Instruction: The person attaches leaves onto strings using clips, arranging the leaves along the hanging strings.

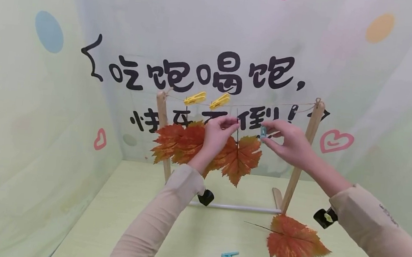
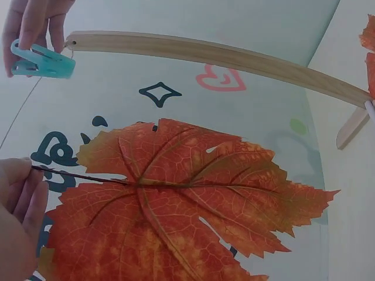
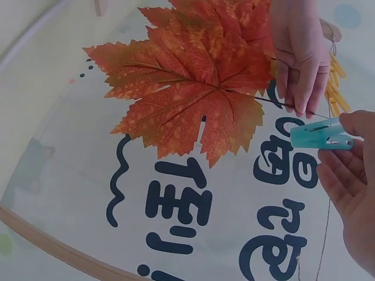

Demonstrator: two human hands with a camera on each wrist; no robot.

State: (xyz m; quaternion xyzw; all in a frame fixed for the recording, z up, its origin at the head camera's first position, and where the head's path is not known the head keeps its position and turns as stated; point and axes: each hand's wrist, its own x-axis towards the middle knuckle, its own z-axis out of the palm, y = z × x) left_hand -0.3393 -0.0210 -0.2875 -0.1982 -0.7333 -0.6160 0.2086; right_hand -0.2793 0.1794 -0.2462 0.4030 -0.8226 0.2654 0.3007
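Note:
My left hand [image 1: 220, 133] pinches the dark stem of an orange-red artificial maple leaf [image 1: 242, 157], whose blade hangs below the fingers. In my right hand [image 1: 290, 143] a teal clothespin [image 3: 321, 136] is held between thumb and fingers, beside the stem and apart from it. Behind both hands a thin string [image 1: 257, 106] runs between two wooden posts. Two yellow clothespins [image 1: 195, 98] grip the string at the left, above overlapping leaves [image 1: 174, 140] that my left hand partly hides.
Another maple leaf [image 1: 293, 244] lies on the table at the front right, its stem pointing left. Near it rests a second teal clothespin [image 1: 230, 256]. The right wooden post [image 1: 302, 159] rises past my right wrist, and a white rod [image 1: 243, 208] joins the frame's base.

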